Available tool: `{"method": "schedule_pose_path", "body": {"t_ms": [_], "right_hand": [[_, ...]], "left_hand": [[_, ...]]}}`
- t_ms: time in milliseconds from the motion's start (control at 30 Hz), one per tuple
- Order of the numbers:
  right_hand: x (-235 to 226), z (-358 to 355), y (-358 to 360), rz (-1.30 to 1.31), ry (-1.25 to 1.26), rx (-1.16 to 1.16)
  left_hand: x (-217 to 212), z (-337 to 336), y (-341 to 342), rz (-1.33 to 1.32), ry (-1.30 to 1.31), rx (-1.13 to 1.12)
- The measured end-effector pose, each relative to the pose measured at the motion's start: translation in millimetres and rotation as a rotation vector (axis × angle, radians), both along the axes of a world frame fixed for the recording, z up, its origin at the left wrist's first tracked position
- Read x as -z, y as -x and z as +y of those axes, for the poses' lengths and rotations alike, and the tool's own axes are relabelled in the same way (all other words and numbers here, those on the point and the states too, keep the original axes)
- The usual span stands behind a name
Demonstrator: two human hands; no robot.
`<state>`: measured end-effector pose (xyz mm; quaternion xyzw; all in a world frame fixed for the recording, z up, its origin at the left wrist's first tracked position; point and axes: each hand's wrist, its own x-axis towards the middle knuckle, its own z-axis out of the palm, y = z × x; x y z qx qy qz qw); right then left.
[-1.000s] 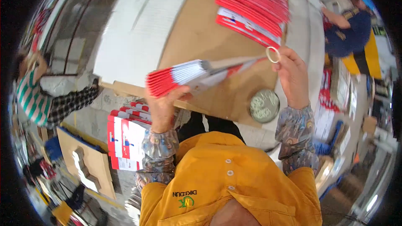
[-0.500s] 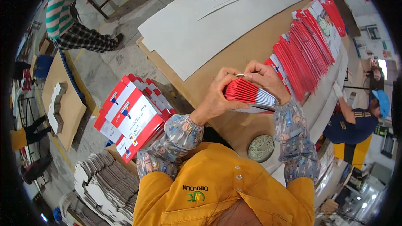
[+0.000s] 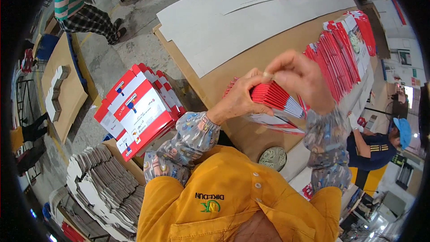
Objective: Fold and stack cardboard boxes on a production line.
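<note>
While left hand grips red cartons, right fingers pinched (atop)

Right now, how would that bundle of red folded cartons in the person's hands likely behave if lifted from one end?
The bundle of red cartons looks thin and flat, so it would probably sag or fan apart. Both the left hand and right hand clamp it, suggesting loose sheets that could slip. It seems light for its size.

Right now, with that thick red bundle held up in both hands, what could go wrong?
The left hand clamps the bundle of red folded cartons from one side only, so the loose ends might fan out and slip. The right hand seems to stretch a rubber band over it; that could snap off.
</note>
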<state>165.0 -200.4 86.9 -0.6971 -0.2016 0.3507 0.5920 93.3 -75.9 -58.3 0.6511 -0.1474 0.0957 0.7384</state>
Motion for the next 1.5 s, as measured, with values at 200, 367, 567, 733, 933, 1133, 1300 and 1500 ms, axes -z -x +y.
{"method": "schedule_pose_path", "body": {"t_ms": [200, 367, 567, 733, 933, 1133, 1300, 1500], "right_hand": [[-17.7, -21.2, 52.5, -1.233, 0.281, -0.848], [20.4, -98.5, 56.6, -1.489, 0.170, -0.546], [90.5, -143.7, 54.4, -1.186, 0.281, -0.042], [136.8, -132.3, 89.5, -0.675, -0.097, 0.510], [107.9, -76.6, 84.7, -0.537, -0.183, 0.669], [138.2, -103.0, 74.0, -0.375, 0.103, 0.592], [156.3, -131.9, 72.2, -0.358, 0.027, 0.590], [132.2, -90.2, 75.5, -0.444, -0.046, 0.725]], "left_hand": [[7.2, 0.1, -4.0, 0.081, -0.029, -0.002], [7.7, -1.5, -4.2, 0.089, -0.009, 0.025], [5.6, -0.2, -4.2, 0.098, 0.079, 0.046], [10.3, -5.1, -4.1, 0.064, 0.104, 0.082], [9.3, -1.9, 7.5, 0.114, -0.056, 0.016], [9.3, -8.3, 7.2, 0.005, 0.379, 0.024], [19.5, -4.1, 7.0, -0.150, 0.065, 0.000], [79.1, 5.9, 19.2, -0.159, -0.196, -0.030]]}}
